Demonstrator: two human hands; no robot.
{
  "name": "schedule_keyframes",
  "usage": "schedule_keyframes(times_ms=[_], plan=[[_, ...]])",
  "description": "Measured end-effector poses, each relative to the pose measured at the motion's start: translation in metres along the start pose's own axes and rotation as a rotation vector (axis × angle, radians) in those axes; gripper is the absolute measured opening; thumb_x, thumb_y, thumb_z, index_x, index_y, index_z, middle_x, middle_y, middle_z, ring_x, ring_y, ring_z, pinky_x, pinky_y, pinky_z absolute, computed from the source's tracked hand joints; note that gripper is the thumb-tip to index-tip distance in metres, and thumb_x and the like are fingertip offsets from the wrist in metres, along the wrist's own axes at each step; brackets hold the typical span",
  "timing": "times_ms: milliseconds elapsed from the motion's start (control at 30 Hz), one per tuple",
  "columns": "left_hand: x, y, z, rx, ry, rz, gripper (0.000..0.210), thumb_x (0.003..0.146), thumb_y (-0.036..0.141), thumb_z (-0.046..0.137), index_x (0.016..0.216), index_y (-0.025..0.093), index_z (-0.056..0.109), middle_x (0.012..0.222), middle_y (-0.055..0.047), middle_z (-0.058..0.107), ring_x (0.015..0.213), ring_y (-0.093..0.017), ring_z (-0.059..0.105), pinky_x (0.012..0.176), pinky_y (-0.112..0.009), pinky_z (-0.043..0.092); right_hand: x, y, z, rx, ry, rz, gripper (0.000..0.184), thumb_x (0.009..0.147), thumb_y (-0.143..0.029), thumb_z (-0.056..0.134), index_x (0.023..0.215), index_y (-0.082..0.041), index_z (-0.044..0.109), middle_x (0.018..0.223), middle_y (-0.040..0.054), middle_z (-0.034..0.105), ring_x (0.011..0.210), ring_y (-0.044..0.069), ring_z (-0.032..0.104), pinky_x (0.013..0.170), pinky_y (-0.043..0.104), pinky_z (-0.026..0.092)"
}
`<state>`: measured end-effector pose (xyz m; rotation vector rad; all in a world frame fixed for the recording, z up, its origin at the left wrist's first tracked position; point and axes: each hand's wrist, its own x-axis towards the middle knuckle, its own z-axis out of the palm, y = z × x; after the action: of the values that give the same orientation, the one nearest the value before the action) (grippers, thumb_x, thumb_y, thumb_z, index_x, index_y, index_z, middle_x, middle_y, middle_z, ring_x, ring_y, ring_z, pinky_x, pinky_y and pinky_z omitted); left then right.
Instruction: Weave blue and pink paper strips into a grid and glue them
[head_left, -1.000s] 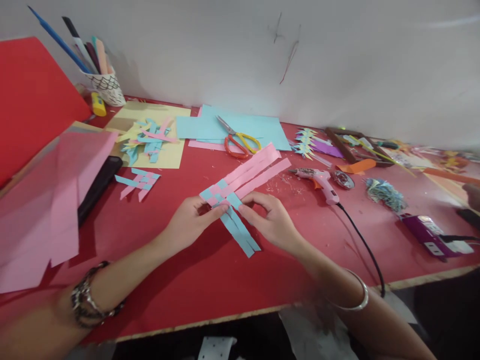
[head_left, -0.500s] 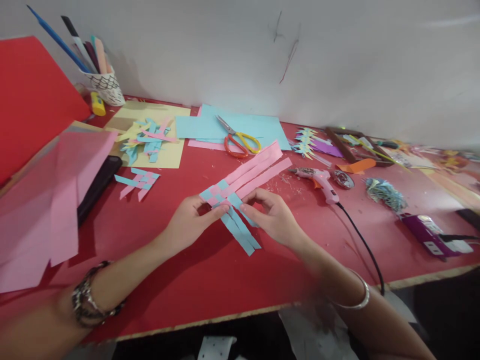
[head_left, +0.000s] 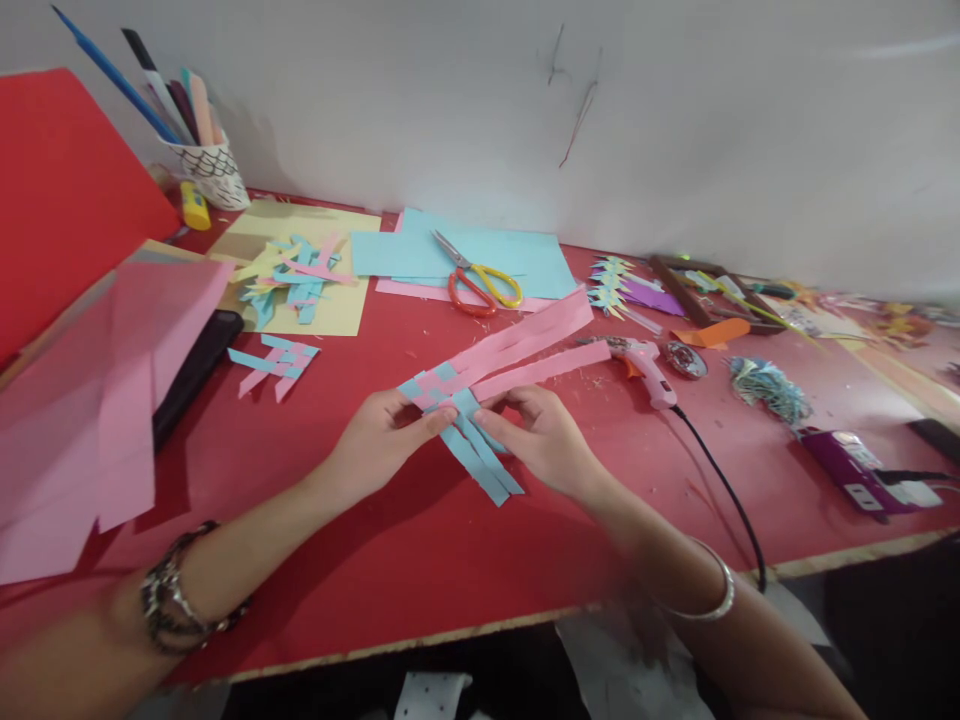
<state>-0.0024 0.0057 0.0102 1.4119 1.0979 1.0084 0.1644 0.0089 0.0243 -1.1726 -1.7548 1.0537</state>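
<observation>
Between my hands is a woven piece of pink and blue paper strips (head_left: 455,376), its checkered part at the left. My left hand (head_left: 382,435) pinches the woven part, thumb on top. From it, long pink strips (head_left: 529,335) reach up and right, while loose blue strips (head_left: 480,462) point down toward me. My right hand (head_left: 544,437) pinches a blue strip at the right edge of the weave, thumb above it and fingers curled. A smaller finished-looking woven paper fish (head_left: 281,362) lies on the red table to the left.
Scissors (head_left: 480,285) rest on blue paper sheets (head_left: 536,262). A pink glue gun (head_left: 643,368) with a black cord lies to the right, near a purple power strip (head_left: 855,470). Cut paper pieces (head_left: 300,275), pink sheets (head_left: 127,400) and a pen cup (head_left: 214,175) are on the left.
The pink strips have swung right and down, the lower one now overlapping the glue gun's nozzle. My right hand has shifted slightly left, and its blue strip is bent more.
</observation>
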Motion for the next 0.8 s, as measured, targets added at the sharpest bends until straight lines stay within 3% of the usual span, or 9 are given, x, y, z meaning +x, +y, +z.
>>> schedule_keyframes(times_ms=[400, 800], plan=[[0.001, -0.0015, 0.0004, -0.04, -0.014, 0.019, 0.027, 0.068, 0.038, 0.062, 0.081, 0.015, 0.064, 0.089, -0.005, 0.072, 0.084, -0.02, 0.065, 0.074, -0.027, 0.052, 0.0, 0.0007, -0.0013, 0.048, 0.049, 0.009, 0.009, 0.069, -0.027, 0.055, 0.069, -0.018, 0.054, 0.066, -0.0004, 0.058, 0.063, 0.011, 0.054, 0.061, 0.025, 0.045], [0.0006, -0.0043, 0.001, -0.019, -0.059, 0.019, 0.037, 0.067, 0.046, 0.062, 0.087, 0.015, 0.065, 0.092, -0.006, 0.071, 0.087, -0.022, 0.065, 0.077, -0.03, 0.052, -0.0002, 0.0035, 0.0007, 0.065, -0.044, 0.01, 0.012, 0.074, -0.027, 0.054, 0.067, -0.019, 0.059, 0.066, -0.0005, 0.063, 0.069, 0.013, 0.058, 0.068, 0.027, 0.046]])
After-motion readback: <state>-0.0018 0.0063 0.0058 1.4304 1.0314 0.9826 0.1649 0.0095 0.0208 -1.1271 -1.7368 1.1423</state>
